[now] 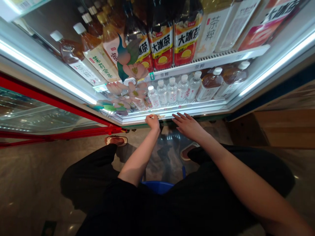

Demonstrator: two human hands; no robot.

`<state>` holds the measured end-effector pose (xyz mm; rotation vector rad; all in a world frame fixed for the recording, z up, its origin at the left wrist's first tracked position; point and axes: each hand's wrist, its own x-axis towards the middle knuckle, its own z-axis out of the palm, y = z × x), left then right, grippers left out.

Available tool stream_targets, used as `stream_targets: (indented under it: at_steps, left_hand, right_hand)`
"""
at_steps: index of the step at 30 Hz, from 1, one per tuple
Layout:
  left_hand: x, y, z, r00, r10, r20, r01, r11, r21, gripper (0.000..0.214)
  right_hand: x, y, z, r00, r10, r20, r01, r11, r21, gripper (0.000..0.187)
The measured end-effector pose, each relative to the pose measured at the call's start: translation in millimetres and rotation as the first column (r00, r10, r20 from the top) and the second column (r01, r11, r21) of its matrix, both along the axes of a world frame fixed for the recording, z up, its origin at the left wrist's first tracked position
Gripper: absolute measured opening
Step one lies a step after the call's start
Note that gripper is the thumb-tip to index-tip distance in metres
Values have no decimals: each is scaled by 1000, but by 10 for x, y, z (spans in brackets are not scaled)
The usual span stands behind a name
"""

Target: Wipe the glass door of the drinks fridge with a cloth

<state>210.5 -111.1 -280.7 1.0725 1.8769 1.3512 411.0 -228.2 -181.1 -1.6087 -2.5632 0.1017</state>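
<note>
I crouch before an open drinks fridge. My left hand is closed on a small pale thing pressed against the front rail of the bottom shelf; I cannot make out what it is. My right hand lies open with fingers spread, its tips close to the same rail. Just behind the rail stands a row of small clear water bottles with white caps. To their right lie brown tea bottles.
An upper shelf carries large iced-tea bottles with red and yellow labels. The red-framed fridge door stands open at left. A blue stool is under me. A wooden wall is at right.
</note>
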Motion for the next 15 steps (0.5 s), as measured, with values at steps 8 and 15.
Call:
stream_targets:
  at_steps: [8, 15]
  left_hand:
    - [139, -60, 353, 996, -89, 20, 85, 985, 150, 15]
    - [269, -149, 247, 997, -46, 55, 43, 998, 51, 19]
  right_hand:
    - [-11, -27, 25, 1000, 7, -23, -7, 1000, -15, 51]
    - [41, -25, 42, 999, -32, -27, 32, 999, -16, 51]
